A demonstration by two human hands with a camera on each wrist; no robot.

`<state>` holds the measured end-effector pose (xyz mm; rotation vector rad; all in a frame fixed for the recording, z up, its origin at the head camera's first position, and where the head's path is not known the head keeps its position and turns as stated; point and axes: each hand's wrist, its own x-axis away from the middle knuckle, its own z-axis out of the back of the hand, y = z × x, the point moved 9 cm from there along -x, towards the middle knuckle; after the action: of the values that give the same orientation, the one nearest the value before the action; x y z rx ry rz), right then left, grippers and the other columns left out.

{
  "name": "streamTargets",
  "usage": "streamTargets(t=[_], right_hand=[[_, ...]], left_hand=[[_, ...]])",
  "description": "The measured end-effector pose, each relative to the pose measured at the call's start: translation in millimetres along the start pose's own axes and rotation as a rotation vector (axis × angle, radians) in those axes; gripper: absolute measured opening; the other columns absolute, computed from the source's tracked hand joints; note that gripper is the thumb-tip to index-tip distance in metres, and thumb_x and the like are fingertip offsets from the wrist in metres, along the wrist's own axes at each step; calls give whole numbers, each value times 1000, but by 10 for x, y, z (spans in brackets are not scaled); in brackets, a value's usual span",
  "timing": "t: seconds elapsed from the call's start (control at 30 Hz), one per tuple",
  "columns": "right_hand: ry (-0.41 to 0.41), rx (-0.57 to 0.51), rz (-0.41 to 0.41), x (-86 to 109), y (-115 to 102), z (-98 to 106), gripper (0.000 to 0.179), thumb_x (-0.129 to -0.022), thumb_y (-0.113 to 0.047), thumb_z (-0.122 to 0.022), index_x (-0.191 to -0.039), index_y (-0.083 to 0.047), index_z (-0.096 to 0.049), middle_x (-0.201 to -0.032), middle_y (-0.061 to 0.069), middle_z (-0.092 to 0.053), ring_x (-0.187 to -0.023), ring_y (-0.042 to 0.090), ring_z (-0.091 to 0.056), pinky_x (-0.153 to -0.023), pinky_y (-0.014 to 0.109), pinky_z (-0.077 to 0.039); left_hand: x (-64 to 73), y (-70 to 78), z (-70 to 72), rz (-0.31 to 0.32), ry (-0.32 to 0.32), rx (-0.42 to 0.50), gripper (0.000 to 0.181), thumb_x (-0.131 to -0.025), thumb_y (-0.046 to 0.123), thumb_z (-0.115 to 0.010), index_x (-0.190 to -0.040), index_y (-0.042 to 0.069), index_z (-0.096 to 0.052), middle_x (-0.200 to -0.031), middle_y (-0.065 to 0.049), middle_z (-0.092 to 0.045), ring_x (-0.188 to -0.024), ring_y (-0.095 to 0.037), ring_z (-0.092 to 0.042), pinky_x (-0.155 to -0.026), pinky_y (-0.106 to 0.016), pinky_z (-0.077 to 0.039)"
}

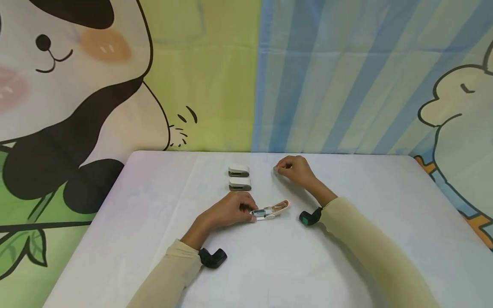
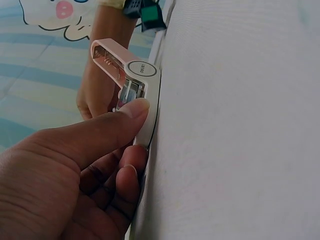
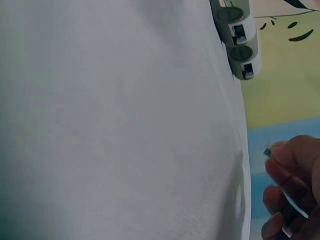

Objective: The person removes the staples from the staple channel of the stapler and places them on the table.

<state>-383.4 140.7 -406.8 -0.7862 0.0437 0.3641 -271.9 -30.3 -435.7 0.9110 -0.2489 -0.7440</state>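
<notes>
My left hand [image 1: 231,208] grips a small pink-and-white stapler [image 1: 274,209] close to the tabletop, its thumb on the near end. The stapler's pink top cover [image 2: 111,60] is swung up away from the white body, baring the metal inside. Farther back and to the right, my right hand [image 1: 298,171] pinches a tiny grey metal piece [image 3: 267,151] between thumb and fingertip; it looks like a short strip of staples. The other right fingers are loosely bent. Two white-and-grey staplers [image 1: 239,185] lie one behind the other, beyond the left hand.
A white-covered table [image 1: 346,179] lies beneath both hands, its far edge meeting a printed cloth backdrop [image 1: 208,85]. Each wrist wears a small black camera [image 1: 213,259].
</notes>
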Motion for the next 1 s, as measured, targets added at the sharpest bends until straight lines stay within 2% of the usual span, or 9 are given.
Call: streamTargets(t=[0.17,0.37,0.57,0.77,1.0], right_hand=[[-32,20,-11,-178,80,-56,8,-90,-9,-68,-87,-6,-75,-100,9,-70,-86,23,-60,-71,35,-46],[-84,95,-38,-276,117,-125,6,-88,-10,-70,-86,-6,-75,-92,8,-69,-78,22,-57,-68,35,-46],[-142,170,-44,-296,88,-148,10,-88,-14,-72,-88,-4,-74,-88,9,-67,-75,21,-56,-66,35,-45],[-163,208,-71,-282,130,-114,11,-89,-12,-70,-91,-3,-76,-90,10,-68,-79,23,-57,-69,36,-46],[-175,212,-34,-229,138,-86,9,-88,-10,-72,-90,-3,-76,-88,8,-69,-82,23,-60,-74,38,-47]], left_hand=[[-17,4,-4,-3,-1,-14,17,-81,13,-81,-96,11,-75,-89,6,-61,-73,-8,-56,-66,-25,-48],[-25,-12,-17,0,-5,-15,16,-81,13,-81,-96,12,-75,-89,6,-62,-74,-8,-56,-67,-25,-48],[-10,-19,-4,2,5,-8,16,-80,12,-81,-95,11,-75,-88,6,-61,-73,-8,-56,-66,-25,-48],[-10,-22,-7,3,1,-7,17,-81,12,-81,-96,11,-75,-90,5,-62,-74,-8,-56,-66,-25,-48],[-17,-33,-4,23,-3,-5,16,-81,13,-81,-96,12,-75,-91,6,-62,-74,-8,-56,-67,-25,-49]])
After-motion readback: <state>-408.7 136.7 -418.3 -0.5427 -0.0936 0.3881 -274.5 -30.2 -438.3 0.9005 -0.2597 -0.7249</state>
